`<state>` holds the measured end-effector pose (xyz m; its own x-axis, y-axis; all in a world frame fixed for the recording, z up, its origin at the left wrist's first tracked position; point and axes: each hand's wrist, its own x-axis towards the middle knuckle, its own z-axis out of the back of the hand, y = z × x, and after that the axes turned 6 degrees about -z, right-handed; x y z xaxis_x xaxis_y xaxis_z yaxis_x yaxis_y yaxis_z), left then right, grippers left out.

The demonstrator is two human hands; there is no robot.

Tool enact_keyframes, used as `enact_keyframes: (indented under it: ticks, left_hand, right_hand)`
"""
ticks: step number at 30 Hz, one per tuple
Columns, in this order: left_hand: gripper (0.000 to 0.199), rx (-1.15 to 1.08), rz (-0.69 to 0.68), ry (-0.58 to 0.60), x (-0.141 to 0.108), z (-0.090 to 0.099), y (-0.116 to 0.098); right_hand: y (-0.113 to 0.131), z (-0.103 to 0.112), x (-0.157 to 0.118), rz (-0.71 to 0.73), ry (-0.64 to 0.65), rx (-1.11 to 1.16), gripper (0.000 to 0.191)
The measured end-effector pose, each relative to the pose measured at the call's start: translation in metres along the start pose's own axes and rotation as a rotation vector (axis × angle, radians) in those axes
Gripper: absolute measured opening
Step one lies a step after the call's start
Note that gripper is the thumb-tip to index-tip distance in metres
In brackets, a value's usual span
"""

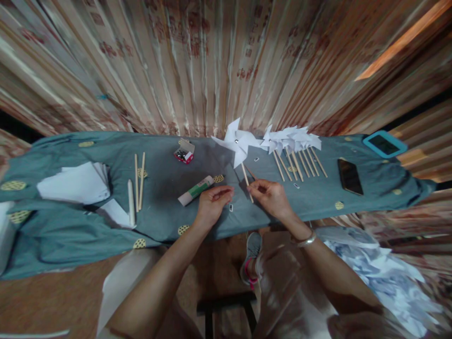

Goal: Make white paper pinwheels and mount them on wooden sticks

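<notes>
A white paper pinwheel [236, 142] on a wooden stick stands just above the table, its blades spread around a small central pin. My right hand [271, 197] pinches the stick near its lower end. To the left of the stick, my left hand [211, 207] is closed, fingertips drawn together; whether anything small lies between them is hidden. Behind the left hand lies a glue stick [196, 190] with a green label. A small open box of pins [184, 151] sits farther back. Several finished pinwheels [293, 140] overlap in a row to the right, sticks toward me.
At left are a stack of white paper [76, 182], two loose wooden sticks [141, 181] and a white candle-like rod [131, 203]. A dark phone [350, 176] and a blue-framed device [384, 143] lie at right. A clear bag of white paper pieces [384, 273] stands below the table edge.
</notes>
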<state>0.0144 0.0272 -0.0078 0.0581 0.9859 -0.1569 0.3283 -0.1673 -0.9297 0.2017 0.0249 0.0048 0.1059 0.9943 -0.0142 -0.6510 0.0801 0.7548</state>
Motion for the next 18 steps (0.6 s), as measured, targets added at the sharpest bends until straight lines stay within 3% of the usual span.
enact_keyframes:
  ticks: [8,18]
  left_hand:
    - [0.019,0.034,-0.008,0.0,0.0,0.004,0.0]
    - [0.02,0.012,0.013,-0.004,-0.002,0.004,-0.003]
  right_hand:
    - [-0.033,0.051,0.059,-0.089,-0.178,-0.54,0.026]
    - [-0.061,0.056,0.077,-0.187,-0.13,-0.729,0.029]
